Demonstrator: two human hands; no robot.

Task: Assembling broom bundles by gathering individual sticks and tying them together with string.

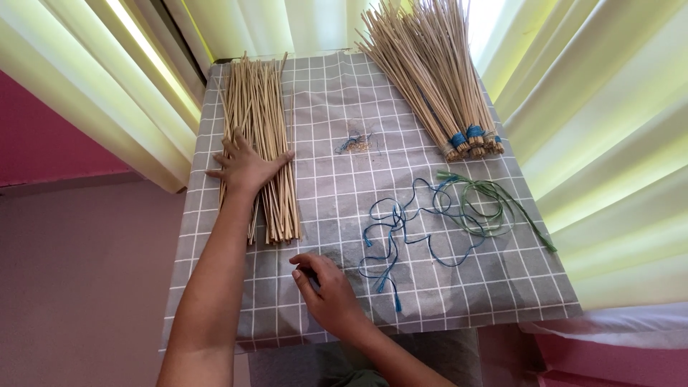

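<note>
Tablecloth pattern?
Grey tablecloth with a white grid of squares. Head view, the only one, shows it plainly.

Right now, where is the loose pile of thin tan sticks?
In the head view, the loose pile of thin tan sticks lies on the left side of the grey checked tablecloth, under the left hand.

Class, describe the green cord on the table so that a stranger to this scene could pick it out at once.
Start at the grey checked tablecloth, then look to its right half, below the tied stick bundles. The green cord lies looped there, one end trailing toward the right edge. It overlaps the blue cords, and its colour alone sets it apart.
</note>
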